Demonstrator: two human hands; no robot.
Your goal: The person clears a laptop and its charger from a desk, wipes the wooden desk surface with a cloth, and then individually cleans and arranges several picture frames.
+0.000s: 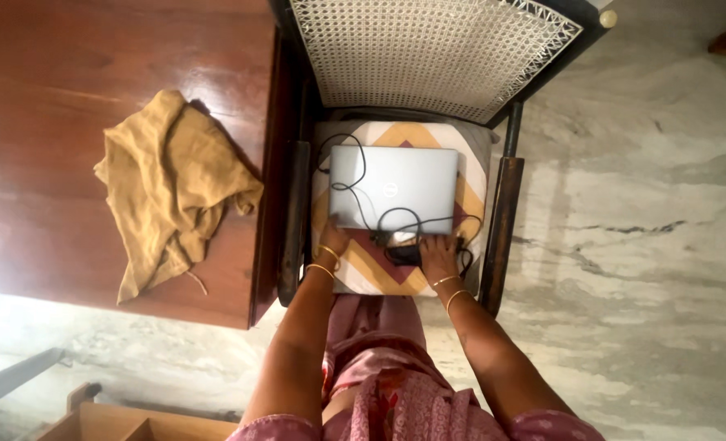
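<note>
A closed silver laptop [394, 188] lies on the patterned cushion [363, 261] of a dark wooden chair [503, 220]. A black cable [361, 192] loops over the lid and runs to a black power adapter [404, 254] at the laptop's near edge. My left hand [333, 242] rests at the laptop's near left corner, touching it. My right hand [436, 251] lies on the near right edge beside the adapter, fingers on the cable there. Both wrists wear thin gold bangles. Whether either hand grips the laptop is unclear.
A wooden table [53, 122] stands left of the chair with a crumpled mustard cloth [171, 188] on it. The chair's cane back [432, 49] is at the top. Marble floor [640, 245] spreads to the right. A wooden box edge [126, 420] shows at bottom left.
</note>
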